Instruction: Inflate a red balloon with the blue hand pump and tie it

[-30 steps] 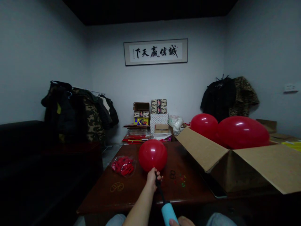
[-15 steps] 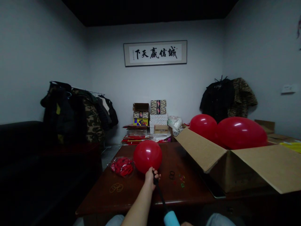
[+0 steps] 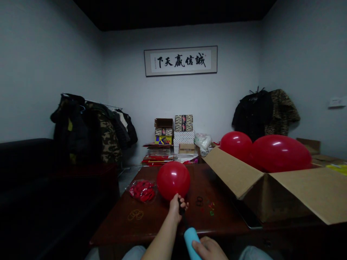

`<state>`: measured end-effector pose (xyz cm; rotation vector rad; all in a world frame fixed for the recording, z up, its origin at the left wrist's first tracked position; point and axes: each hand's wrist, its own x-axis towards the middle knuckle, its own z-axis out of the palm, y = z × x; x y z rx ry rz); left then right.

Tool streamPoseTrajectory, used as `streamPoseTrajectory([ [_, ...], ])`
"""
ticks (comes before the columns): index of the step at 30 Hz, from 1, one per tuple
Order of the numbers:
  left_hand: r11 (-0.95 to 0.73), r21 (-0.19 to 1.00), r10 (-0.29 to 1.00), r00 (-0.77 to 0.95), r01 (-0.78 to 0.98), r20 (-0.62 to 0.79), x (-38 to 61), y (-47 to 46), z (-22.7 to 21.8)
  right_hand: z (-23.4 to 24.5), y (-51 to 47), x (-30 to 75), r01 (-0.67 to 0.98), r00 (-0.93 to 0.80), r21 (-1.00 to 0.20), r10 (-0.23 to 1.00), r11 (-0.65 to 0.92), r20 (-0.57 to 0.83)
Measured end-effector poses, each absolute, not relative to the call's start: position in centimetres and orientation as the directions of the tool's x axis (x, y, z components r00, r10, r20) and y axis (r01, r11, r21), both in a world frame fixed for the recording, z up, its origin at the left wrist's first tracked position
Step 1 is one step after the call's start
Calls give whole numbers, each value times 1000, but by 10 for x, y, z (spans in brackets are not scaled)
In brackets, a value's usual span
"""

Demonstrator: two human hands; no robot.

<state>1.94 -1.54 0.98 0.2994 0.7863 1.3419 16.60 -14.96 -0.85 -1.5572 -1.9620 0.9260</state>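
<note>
A round, inflated red balloon (image 3: 173, 180) sits over the table at the tip of a hand balloon pump (image 3: 192, 239). My left hand (image 3: 177, 207) is closed around the pump's black front end, at the balloon's neck; the neck itself is hidden by the fingers. Lower down, my right hand (image 3: 209, 249) wraps the pump's light blue barrel, partly cut off by the frame's bottom edge. A short piece of black shaft shows between the barrel and my left hand. Left of the balloon lies a clear bag of uninflated red balloons (image 3: 142, 190).
On the brown table (image 3: 151, 225) lie yellowish rubber bands (image 3: 135, 215), black bands (image 3: 199, 201) and small colourful bands (image 3: 211, 207). An open cardboard box (image 3: 276, 198) at the right holds large inflated red balloons (image 3: 280, 153). A dark flat device (image 3: 248, 216) lies beside it.
My right hand has pushed the blue barrel up and forward towards my left hand, so less black shaft shows. The view has shifted slightly; my left hand stays at the balloon.
</note>
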Motion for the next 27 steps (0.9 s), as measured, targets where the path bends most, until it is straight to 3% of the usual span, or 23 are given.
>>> streamPoseTrajectory([
  [10,301,645,932,72,-703,-356,23,-18,3,2,-111,136,667,-124,-742,992,75,-12],
  [22,325,698,931,88,-638,-354,26,-21,-11,-20,-125,136,569,-275,-816,958,99,-75],
  [27,329,711,930,82,-621,-359,28,-19,-11,-23,-128,137,607,-242,-787,969,111,-50],
])
